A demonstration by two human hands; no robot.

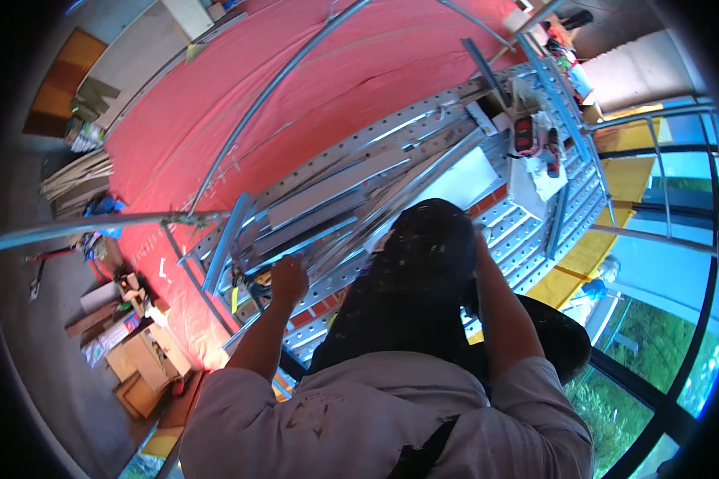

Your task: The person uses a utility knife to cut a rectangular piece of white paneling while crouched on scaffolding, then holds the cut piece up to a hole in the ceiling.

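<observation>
- Left hand (pixel 289 279), just below and left of the middle of the frame, looks curled inward; I cannot tell whether anything is inside it.
- Right hand (pixel 482 236) sits right of the middle, partly hidden by the person's dark-trousered knee (pixel 431 235), so its grip cannot be told.
- Nearest the left hand, just to its left, is a cluster of dark tools (pixel 253 285) with some yellow on them.
- Long metal strips (pixel 339 191) lie across the middle of the frame, above the left hand, on a platform (pixel 587 180) of metal planks full of holes.
- White board (pixel 465 182) lies above the right hand, beside the strips.
- Toward the upper right I see a red and black box (pixel 524 134), with a drill (pixel 553 152) near it.
- Red sheeting (pixel 327 96) spreads over the upper middle.
- Wooden boards (pixel 144 355) are piled at the lower left.
- Green leaves (pixel 615 407) show at the lower right.
</observation>
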